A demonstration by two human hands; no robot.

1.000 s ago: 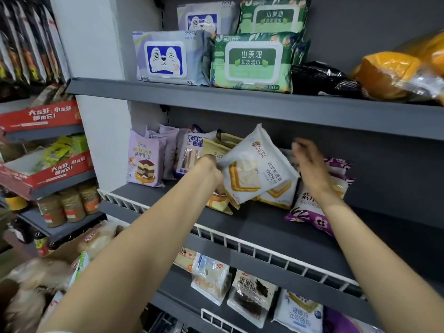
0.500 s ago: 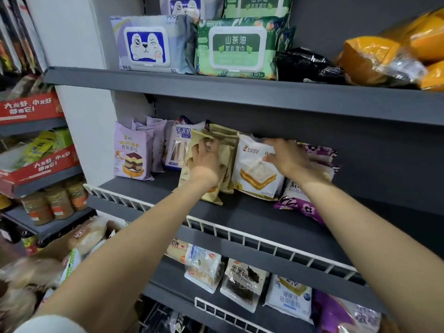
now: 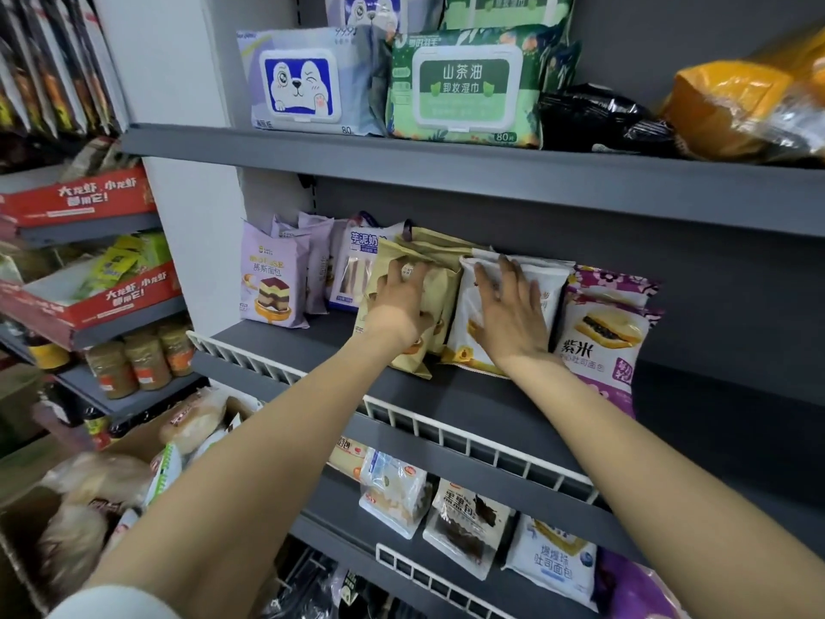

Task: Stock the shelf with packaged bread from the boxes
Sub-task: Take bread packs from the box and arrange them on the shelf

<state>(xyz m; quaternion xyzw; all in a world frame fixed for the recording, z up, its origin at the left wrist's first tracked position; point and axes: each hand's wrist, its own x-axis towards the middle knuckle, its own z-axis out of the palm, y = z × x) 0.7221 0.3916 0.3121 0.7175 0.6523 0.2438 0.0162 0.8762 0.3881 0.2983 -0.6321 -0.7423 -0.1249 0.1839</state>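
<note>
With my left hand [image 3: 399,301] flat against the tan bread packs [image 3: 428,265] and my right hand [image 3: 509,312] spread over the white pack [image 3: 542,283], I judged gentle, even pressure would stand them upright.

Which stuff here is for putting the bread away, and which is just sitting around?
For the job: left hand on tan bread packs; right hand on white bread pack; box of bread.
Just there: wet wipes; jars; red cartons.
</note>
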